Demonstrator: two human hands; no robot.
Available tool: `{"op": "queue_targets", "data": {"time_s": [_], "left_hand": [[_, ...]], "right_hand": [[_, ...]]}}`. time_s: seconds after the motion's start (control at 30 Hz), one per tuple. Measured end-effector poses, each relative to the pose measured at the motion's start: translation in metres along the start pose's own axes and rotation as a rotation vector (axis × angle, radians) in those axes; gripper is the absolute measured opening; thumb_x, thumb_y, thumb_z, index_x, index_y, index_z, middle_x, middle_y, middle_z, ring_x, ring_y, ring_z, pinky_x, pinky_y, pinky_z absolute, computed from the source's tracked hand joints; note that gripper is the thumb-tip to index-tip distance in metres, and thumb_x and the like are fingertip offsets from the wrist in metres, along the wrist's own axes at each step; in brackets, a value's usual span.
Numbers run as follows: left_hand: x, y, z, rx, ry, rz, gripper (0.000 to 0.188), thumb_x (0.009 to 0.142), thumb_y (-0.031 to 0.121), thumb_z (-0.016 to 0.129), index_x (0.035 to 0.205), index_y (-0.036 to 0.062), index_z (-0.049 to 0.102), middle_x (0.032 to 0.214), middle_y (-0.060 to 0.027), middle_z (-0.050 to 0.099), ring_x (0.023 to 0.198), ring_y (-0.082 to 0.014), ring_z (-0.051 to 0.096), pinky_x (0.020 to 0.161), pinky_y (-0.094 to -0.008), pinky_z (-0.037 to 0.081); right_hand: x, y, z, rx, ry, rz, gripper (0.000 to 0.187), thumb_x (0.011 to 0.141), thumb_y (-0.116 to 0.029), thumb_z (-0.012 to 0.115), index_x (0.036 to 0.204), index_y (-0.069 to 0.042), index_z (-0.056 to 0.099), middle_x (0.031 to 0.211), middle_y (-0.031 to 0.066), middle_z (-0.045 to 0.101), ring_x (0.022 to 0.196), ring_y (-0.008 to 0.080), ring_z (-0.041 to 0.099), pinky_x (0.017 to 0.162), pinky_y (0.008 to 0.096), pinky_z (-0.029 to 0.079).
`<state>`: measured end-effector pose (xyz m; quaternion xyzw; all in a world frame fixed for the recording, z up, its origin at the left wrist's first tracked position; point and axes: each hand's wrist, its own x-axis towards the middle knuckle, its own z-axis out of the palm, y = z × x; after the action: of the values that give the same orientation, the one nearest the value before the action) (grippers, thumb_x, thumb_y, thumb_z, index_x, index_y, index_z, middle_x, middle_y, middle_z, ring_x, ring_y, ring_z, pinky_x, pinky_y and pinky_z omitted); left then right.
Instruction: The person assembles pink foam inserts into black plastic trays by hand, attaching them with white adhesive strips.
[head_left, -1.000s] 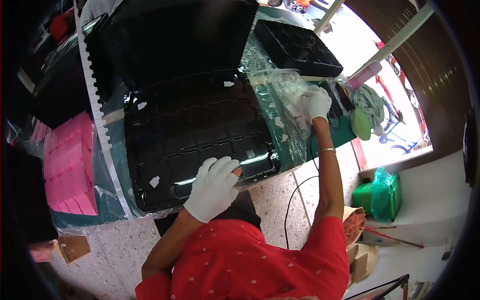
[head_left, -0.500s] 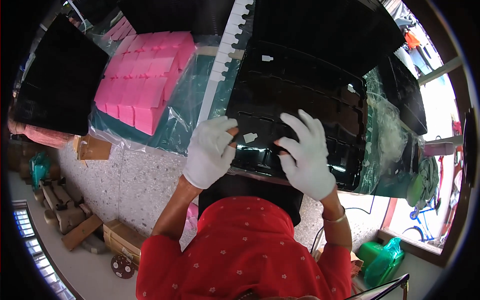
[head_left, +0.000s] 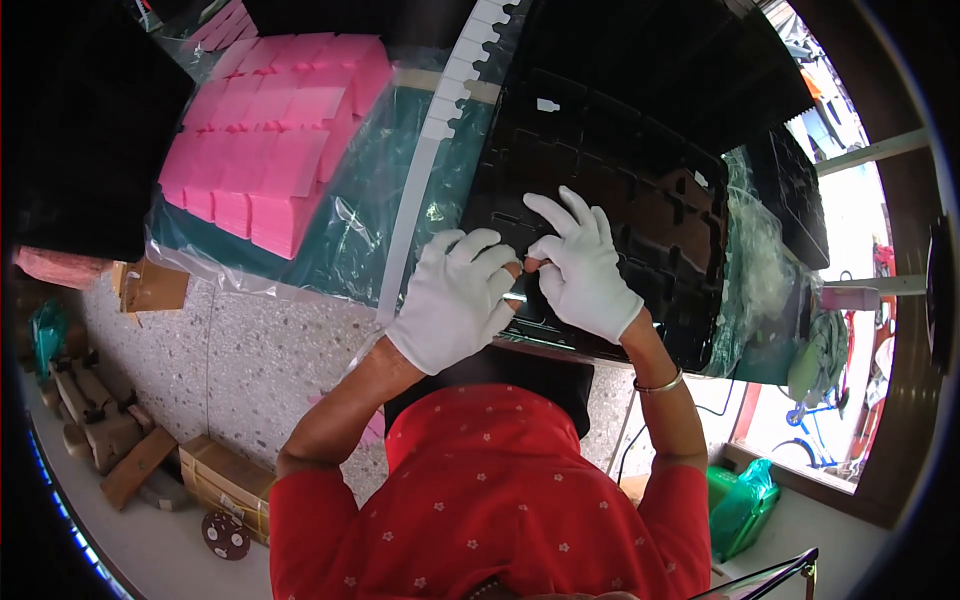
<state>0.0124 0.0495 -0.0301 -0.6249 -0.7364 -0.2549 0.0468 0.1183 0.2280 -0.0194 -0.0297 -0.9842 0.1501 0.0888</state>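
Observation:
A black plastic tray (head_left: 600, 150) with moulded compartments lies before me. Both hands wear white gloves with bare fingertips showing. Low over the near part of the tray, my left hand (head_left: 455, 300) has its fingers curled and thumb and forefinger drawn close. Just to its right, my right hand (head_left: 583, 265) pinches thumb and forefinger together, its other fingers raised. The fingertips of both hands nearly meet; anything between them is too small or hidden to make out. One small white tab-shaped piece (head_left: 547, 104) lies farther back on the tray, another (head_left: 700, 179) near its right side.
A long white strip with notched edge (head_left: 425, 150) lies left of the tray. Stacked pink sheets (head_left: 265, 140) stand on the green plastic-covered table (head_left: 360, 215). Clear plastic wrap (head_left: 765, 255) bunches along the right. Cardboard boxes (head_left: 225, 480) sit on the floor at left.
My hands have come together, the left moving right and the right moving left. The white piece that lay between them is out of sight. The view has shifted slightly.

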Motion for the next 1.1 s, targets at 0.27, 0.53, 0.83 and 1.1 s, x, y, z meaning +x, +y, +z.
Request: {"op": "queue_targets", "data": {"time_s": [0.27, 0.53, 0.83, 1.1], "left_hand": [[0.025, -0.007, 0.000, 0.050, -0.045, -0.004, 0.020, 0.078, 0.020, 0.068, 0.096, 0.0113, 0.068, 0.099, -0.0035, 0.061, 0.103, -0.0240, 0.055, 0.093, -0.0431, 0.040], [0.022, -0.009, 0.008, -0.013, 0.072, 0.000, 0.016, 0.074, 0.013, 0.071, 0.087, 0.0092, 0.064, 0.098, -0.0050, 0.059, 0.099, -0.0250, 0.057, 0.093, -0.0447, 0.040], [0.000, -0.001, -0.001, 0.001, -0.078, 0.030, 0.031, 0.077, 0.021, 0.069, 0.104, 0.0063, 0.065, 0.116, -0.0061, 0.060, 0.118, -0.0256, 0.052, 0.105, -0.0473, 0.034], [-0.010, 0.013, 0.002, 0.013, -0.109, 0.081, 0.029, 0.081, 0.026, 0.066, 0.099, 0.0044, 0.066, 0.111, -0.0075, 0.061, 0.121, -0.0239, 0.051, 0.108, -0.0501, 0.027]], "right_hand": [[-0.021, -0.002, -0.002, 0.082, 0.141, 0.080, 0.015, 0.073, -0.005, 0.061, 0.086, -0.007, 0.069, 0.138, 0.0132, 0.049, 0.132, 0.0436, 0.036, 0.109, 0.0565, 0.027], [-0.019, -0.011, 0.006, 0.094, 0.179, 0.119, 0.012, 0.075, -0.009, 0.064, 0.086, -0.007, 0.069, 0.137, 0.0127, 0.048, 0.131, 0.0426, 0.036, 0.107, 0.0595, 0.025], [-0.009, -0.013, 0.016, 0.105, 0.230, 0.087, 0.009, 0.076, -0.012, 0.064, 0.080, -0.006, 0.069, 0.135, 0.0109, 0.051, 0.130, 0.0412, 0.038, 0.105, 0.0609, 0.027], [-0.006, -0.017, 0.018, 0.025, 0.245, 0.092, 0.010, 0.077, -0.016, 0.065, 0.077, -0.007, 0.069, 0.130, 0.0082, 0.055, 0.128, 0.0371, 0.041, 0.103, 0.0632, 0.028]]}}
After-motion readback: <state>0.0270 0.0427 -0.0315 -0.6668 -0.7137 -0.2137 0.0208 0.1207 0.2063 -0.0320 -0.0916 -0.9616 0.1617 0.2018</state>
